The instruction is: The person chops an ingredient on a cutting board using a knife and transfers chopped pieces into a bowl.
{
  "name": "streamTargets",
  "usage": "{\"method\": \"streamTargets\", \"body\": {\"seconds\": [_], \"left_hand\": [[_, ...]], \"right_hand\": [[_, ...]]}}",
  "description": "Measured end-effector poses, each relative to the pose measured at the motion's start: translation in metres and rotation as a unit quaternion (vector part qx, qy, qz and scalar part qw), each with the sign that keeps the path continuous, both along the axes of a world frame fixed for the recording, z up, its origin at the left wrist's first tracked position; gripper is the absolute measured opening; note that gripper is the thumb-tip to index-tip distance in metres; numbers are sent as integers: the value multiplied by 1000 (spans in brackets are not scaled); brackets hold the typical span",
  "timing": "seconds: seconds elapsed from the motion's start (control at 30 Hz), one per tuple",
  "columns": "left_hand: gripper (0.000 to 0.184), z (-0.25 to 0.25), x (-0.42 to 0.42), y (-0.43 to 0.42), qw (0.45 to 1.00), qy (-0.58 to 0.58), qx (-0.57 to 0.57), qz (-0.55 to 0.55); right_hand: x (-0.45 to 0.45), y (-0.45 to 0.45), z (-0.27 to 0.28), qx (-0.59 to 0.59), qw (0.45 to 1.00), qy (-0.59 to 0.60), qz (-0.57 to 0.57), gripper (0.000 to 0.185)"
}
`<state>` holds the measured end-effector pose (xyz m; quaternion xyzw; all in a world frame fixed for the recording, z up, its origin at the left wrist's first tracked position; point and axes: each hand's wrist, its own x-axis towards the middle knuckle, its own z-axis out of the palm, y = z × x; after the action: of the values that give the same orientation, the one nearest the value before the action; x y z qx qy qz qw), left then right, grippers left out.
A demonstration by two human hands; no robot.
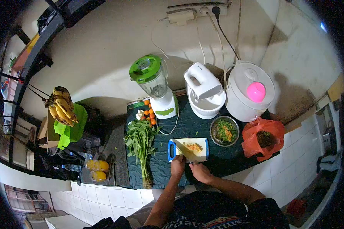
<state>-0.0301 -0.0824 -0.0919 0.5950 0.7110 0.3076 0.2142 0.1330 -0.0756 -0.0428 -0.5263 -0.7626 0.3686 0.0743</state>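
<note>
A white cutting board with a blue handle and blue edges (202, 155) lies near the front of the table. Small pale-orange chopped pieces (193, 147) are on it. My right hand (200, 171) is closed around the handle of a knife (185, 155), whose blade slants up and left over the board. My left hand (177, 165) is closed at the board's lower left edge, beside the blade; its fingertips are partly hidden, and what they hold cannot be made out. Right of the board stands a metal bowl (214, 141) with chopped greens and orange bits.
Leafy green stems (142, 145) lie left of the board, below several small orange fruits or vegetables (152, 116). Behind stand a green-lidded blender (156, 87), a white stand mixer (204, 86) and a white container (240, 91). A red plastic bag (252, 143) sits at the right edge.
</note>
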Motion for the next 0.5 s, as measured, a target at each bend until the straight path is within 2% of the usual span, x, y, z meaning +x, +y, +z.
{"method": "streamTargets", "body": {"seconds": [0.1,0.17,0.27,0.33,0.5], "left_hand": [[14,4,1,0,1000,3,3,8],[14,5,1,1,1000,-3,5,11],[13,16,3,3,999,-23,21,21],[13,18,3,4,998,-45,-20,23],[13,14,3,5,999,-31,-6,17]], "right_hand": [[-5,1,-14,42,999,-11,-6,40],[-8,4,-21,116,993,-20,14,38],[-11,9,-16,113,993,-29,19,35],[-11,9,-12,117,993,-18,12,35],[-7,9,-12,113,993,-26,22,34]]}}
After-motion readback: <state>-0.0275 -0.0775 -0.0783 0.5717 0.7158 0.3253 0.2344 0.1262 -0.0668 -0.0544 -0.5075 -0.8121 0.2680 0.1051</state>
